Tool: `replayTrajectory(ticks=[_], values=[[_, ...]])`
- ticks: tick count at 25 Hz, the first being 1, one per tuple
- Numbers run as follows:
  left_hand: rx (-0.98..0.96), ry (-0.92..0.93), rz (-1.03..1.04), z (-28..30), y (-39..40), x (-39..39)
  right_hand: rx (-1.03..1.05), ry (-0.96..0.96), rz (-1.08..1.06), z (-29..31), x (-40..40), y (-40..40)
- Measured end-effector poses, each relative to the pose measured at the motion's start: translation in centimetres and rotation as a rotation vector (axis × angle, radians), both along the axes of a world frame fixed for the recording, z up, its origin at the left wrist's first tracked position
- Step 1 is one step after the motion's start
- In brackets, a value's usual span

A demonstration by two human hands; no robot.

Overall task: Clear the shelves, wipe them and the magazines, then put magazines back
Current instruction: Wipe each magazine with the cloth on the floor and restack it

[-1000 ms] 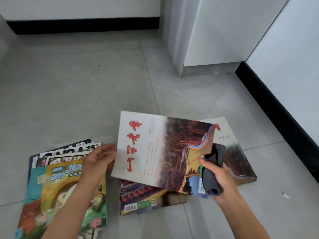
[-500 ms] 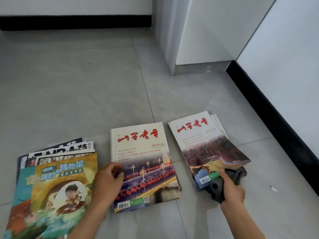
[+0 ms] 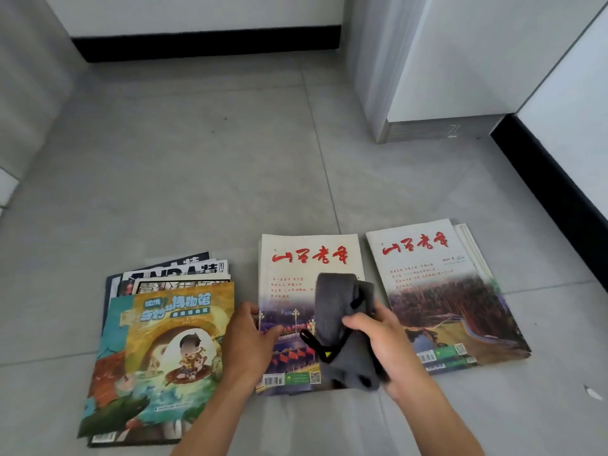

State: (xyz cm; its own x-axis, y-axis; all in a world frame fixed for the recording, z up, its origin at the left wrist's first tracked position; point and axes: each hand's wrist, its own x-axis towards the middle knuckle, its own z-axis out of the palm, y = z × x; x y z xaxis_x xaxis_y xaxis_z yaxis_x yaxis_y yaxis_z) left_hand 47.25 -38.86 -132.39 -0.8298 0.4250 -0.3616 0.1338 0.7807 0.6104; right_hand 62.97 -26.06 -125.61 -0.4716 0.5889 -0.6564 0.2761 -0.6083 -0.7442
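Now, seen from the head: the right hand (image 3: 386,343) has carried the grey cloth (image 3: 342,327), clenched in its fingers, onto the middle magazine (image 3: 296,274) on the floor (image 3: 197,176); the left hand (image 3: 250,337) presses flat at its left edge. Wiping this cover looks underway.

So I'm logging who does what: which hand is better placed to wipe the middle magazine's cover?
The right hand: it grips the grey cloth, already on the middle magazine. The left hand only steadies its edge.
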Motion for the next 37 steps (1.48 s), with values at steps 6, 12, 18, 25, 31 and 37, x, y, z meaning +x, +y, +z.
replayTrajectory(ticks=[6,12,18,25,31,37], values=[[-0.021,0.085,-0.051,-0.2,-0.3,0.2,1.010,-0.605,0.371,-3.7,-1.5,-0.6],[0.162,0.152,-0.284,0.2,0.4,1.7,0.912,-0.583,0.244,-5.5,1.3,-3.2],[0.267,-0.019,-0.452,-0.8,0.4,3.3,0.937,-0.461,0.210,-6.6,2.9,-3.4],[-0.018,0.080,-0.569,0.8,2.0,4.7,0.234,0.018,-0.020,-5.9,3.6,-0.6],[0.194,0.046,-0.365,0.2,1.8,5.4,0.271,0.085,-0.027,-4.9,2.8,-0.4],[0.523,-0.524,0.318,1.0,0.6,4.8,0.672,-0.039,0.295,-5.3,1.1,-1.5]])
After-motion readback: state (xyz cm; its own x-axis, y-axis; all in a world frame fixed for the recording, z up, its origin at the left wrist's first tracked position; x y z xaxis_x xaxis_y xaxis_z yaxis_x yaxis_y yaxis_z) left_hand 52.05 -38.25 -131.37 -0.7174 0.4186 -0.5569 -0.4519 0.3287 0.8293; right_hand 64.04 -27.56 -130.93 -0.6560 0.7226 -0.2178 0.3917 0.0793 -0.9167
